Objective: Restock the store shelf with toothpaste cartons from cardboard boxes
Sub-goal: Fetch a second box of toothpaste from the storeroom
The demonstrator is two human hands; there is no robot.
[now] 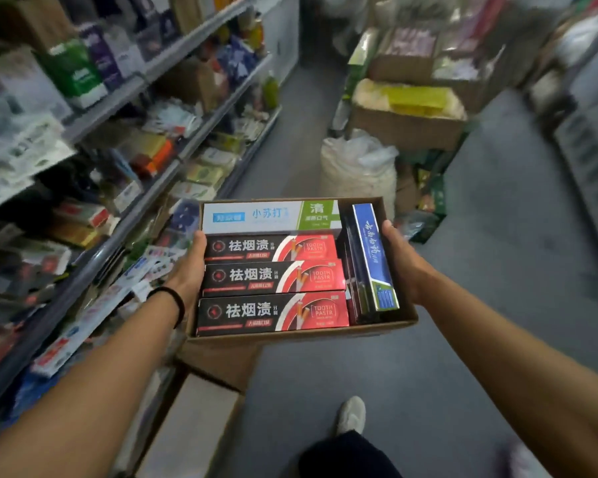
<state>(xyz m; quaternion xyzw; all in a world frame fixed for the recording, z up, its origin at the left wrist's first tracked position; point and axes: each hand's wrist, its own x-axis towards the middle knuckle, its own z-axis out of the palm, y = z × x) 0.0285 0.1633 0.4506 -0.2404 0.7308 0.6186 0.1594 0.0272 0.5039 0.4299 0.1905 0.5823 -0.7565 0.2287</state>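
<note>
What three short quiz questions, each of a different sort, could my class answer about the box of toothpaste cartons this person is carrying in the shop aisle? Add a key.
1. True or false: both the left hand and the right hand hold the cardboard box by its sides.
2. How many black and red cartons lie flat, face up, in the box?
3. Multiple choice: the blue carton is
A. lying flat on top of the white and green carton
B. standing on its edge by the right wall of the box
C. on the shelf

Key
1. True
2. Three
3. B
</note>
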